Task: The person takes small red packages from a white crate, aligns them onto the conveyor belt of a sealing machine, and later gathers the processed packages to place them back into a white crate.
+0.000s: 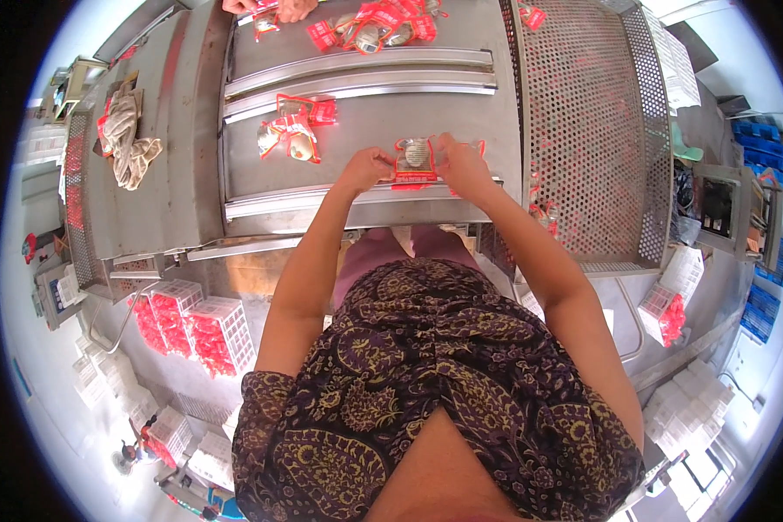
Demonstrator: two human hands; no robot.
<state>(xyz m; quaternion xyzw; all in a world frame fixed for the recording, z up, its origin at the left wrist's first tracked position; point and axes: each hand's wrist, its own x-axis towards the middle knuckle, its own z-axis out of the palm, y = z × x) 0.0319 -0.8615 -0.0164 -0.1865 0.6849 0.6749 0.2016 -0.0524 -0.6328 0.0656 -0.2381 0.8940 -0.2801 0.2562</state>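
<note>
A red-edged clear plastic packet (416, 156) with a pale round item inside lies at the front edge of the metal worktable (365, 124). My left hand (368, 171) pinches its left edge between thumb and fingertips. At its right edge is my right hand (464, 171), slightly blurred, with its fingers bent. Part of another red packet (481, 147) shows beyond my right hand, mostly covered by it; whether these fingers grip either packet is unclear. To the left, several similar packets (293, 136) form a small loose group on the tabletop.
Metal rails (365, 75) cross the table. Beyond them, another person's hands (293, 8) are near a packet pile (378, 29). A perforated metal tray (584, 130) adjoins at right; a crumpled cloth (127, 140) lies at left. White crates (235, 329) with red packets stand on the floor.
</note>
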